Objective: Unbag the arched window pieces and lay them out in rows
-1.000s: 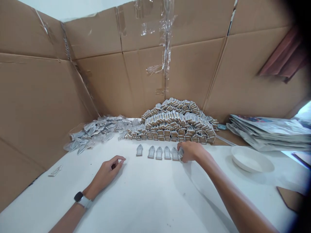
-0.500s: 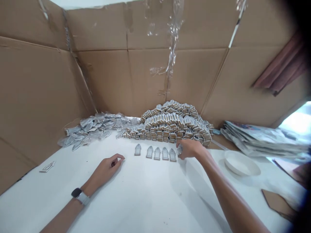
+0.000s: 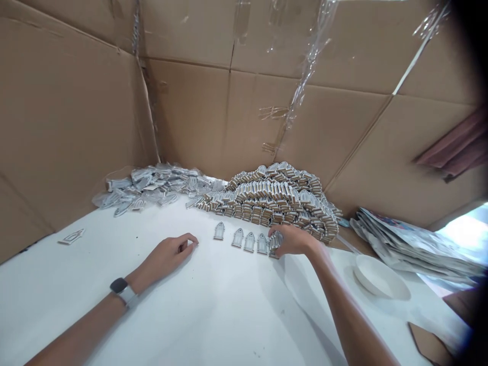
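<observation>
Head view: the right hand [image 3: 292, 240] has slid a little toward the left hand, and its fingers now pinch the small grey arch-shaped piece [image 3: 275, 242] at the end of the row of flat grey arch-shaped pieces [image 3: 246, 239]. That end piece now sits snug against its neighbour, so the row looks tighter. The left hand [image 3: 168, 256] has stayed resting on the smooth white table [image 3: 213, 315], thumb and first finger pressed together; I cannot tell if they hold anything. Just behind the right hand sits the big heap of stacked grey-and-tan pieces [image 3: 274, 195]. A round white dish [image 3: 381, 279] lies beside the right arm.
</observation>
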The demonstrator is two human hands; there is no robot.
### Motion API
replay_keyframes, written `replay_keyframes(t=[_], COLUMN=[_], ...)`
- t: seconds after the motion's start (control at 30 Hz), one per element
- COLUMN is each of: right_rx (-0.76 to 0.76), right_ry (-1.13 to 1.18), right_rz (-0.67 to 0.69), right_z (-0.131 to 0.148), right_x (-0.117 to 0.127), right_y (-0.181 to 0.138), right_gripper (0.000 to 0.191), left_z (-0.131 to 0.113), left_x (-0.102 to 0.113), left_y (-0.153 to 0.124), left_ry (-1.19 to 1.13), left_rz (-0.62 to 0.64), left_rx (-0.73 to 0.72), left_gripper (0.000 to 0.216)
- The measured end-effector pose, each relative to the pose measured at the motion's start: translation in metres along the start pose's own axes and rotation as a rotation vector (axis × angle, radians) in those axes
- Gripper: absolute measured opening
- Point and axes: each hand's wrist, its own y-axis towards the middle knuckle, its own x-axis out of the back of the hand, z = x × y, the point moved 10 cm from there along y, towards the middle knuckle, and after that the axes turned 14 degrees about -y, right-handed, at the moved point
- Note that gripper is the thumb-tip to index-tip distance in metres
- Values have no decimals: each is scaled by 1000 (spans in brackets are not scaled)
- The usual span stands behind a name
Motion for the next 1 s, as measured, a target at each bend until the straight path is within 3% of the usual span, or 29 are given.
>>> replay_keyframes(t=[0.4, 0.63, 1.0], right_rx=[-22, -40, -27], right_ry=[-84, -106, -78], right_rz=[56, 82, 15], right_z=[10, 14, 28], right_x=[0, -3, 7], right_y=[-2, 1, -6], right_gripper=[69, 82, 72], left_z=[1, 6, 16], left_x=[-2, -3, -3], left_y=[-2, 0, 3], left_ry=[4, 22, 69], left_rz=[12, 33, 54], left_rx=[9, 34, 38], left_gripper=[36, 39, 47])
